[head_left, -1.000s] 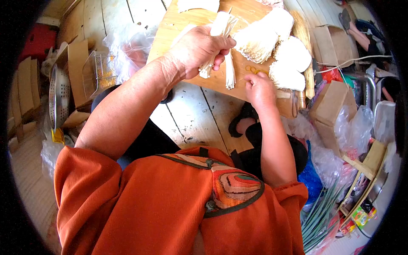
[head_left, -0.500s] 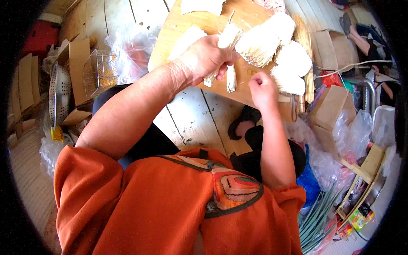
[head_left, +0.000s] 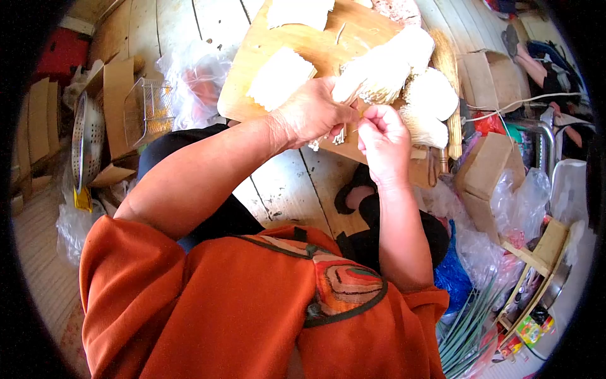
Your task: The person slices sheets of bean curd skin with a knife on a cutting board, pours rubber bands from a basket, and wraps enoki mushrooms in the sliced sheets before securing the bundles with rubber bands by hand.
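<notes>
My left hand (head_left: pixel 314 114) is closed round a bunch of thin white strands, whose ends (head_left: pixel 338 134) poke out below the fingers. Right beside it, my right hand (head_left: pixel 384 136) pinches what looks like a small yellowish band against the bunch. Both hands are over the front edge of a wooden board (head_left: pixel 243 72). White bundles (head_left: pixel 385 66) lie behind the hands, and more rounded white bundles (head_left: pixel 432 95) are to the right. A flat white stack (head_left: pixel 281 77) rests on the board's left part.
A brush-like bundle (head_left: pixel 445 63) lies along the board's right edge. Left are a wire basket (head_left: pixel 154 110), a metal colander (head_left: pixel 88 140) and a plastic bag (head_left: pixel 196 82). Right are cardboard boxes (head_left: pixel 486 177), plastic bags and green stalks (head_left: pixel 467 331). Another person's leg (head_left: pixel 531 62) shows upper right.
My right hand has moved up and left to meet my left hand. My left hand has lowered and turned with its bunch, uncovering more of the flat white stack.
</notes>
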A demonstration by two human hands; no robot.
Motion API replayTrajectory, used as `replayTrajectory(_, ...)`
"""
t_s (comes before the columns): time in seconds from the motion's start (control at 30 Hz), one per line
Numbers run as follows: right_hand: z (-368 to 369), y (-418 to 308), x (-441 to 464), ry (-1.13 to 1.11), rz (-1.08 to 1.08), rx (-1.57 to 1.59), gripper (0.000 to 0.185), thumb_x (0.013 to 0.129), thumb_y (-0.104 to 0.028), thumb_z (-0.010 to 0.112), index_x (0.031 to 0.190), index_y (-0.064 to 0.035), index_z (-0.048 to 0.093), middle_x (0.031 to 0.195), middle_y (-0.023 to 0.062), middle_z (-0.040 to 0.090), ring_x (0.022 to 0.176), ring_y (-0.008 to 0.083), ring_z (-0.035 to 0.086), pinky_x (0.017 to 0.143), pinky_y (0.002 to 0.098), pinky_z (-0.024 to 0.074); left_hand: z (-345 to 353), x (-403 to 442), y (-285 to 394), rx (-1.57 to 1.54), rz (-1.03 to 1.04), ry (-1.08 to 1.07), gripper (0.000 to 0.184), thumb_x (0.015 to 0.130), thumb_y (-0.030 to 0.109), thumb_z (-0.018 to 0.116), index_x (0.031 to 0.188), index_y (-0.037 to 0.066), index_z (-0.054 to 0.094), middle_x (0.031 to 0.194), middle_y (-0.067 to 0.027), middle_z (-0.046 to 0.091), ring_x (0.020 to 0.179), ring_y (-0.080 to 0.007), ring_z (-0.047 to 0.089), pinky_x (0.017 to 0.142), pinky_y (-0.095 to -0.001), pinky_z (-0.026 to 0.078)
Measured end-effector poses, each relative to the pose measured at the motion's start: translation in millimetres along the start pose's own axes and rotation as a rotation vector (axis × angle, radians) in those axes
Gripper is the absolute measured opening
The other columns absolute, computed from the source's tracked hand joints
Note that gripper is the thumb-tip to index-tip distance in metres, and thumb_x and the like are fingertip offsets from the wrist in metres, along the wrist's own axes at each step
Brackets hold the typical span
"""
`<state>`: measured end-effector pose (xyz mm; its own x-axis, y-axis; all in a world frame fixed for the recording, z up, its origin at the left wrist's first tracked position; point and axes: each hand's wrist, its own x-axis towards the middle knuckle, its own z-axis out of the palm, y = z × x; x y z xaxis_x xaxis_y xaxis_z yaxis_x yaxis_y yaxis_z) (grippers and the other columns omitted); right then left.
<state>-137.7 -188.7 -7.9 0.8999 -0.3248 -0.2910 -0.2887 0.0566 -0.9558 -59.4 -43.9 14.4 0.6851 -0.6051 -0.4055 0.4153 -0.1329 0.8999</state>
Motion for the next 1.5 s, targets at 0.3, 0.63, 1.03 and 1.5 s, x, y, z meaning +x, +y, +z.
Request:
replayTrajectory(0.3,-17.4,-7.9,6.2,-0.169,0.097,0.457,0.018,0.082,-0.006,0.051,0.094,0.0008,0.063,0.073,0.0095,0.063,0.055,0.0152,0.058,0.046,0.0257,0.0431,-11.9,5.0,3.2,0.002,-0.072,0.007,0.015,0.08,0.007,0.07,0.086,0.004,0.057,0.064,-0.0023,0.055,0.048,-0.0103,0.05,0.044,-0.0235,0.038)
replayTrajectory(0.63,-21.7,-19.6,-3.8,-0.224,0.219,0.295,0.031,0.093,-0.016,0.06,0.123,-0.0081,0.06,0.07,0.0038,0.064,0.048,0.0096,0.059,0.039,0.0197,0.0439,-7.9,-4.1,9.1,0.022,-0.193,-0.029,0.016,0.082,0.011,0.07,0.089,0.005,0.057,0.062,-0.0023,0.054,0.048,-0.01,0.051,0.042,-0.0247,0.04)
replayTrajectory(1.03,-17.2,-15.0,-4.5,-0.421,-0.102,-0.258,0.03,0.075,-0.009,0.075,0.1,-0.0034,0.061,0.081,0.0016,0.066,0.077,0.0073,0.061,0.071,0.025,0.0505,-1.3,-2.9,4.4,0.742,-0.345,-0.424,0.036,0.078,0.02,0.072,0.108,0.006,0.058,0.064,-0.0041,0.061,0.054,-0.0121,0.057,0.05,-0.0268,0.049)
replayTrajectory(1.5,-14.2,-36.2,-13.1,-0.454,0.037,-0.09,0.015,0.08,-0.003,0.068,0.095,0.0006,0.069,0.088,0.0049,0.069,0.075,0.0108,0.064,0.066,0.0246,0.0518,-3.4,-5.6,1.1,0.637,-0.057,-0.364,0.054,0.067,0.017,0.079,0.113,0.002,0.055,0.097,-0.015,0.066,0.091,-0.0258,0.063,0.081,-0.0356,0.051)
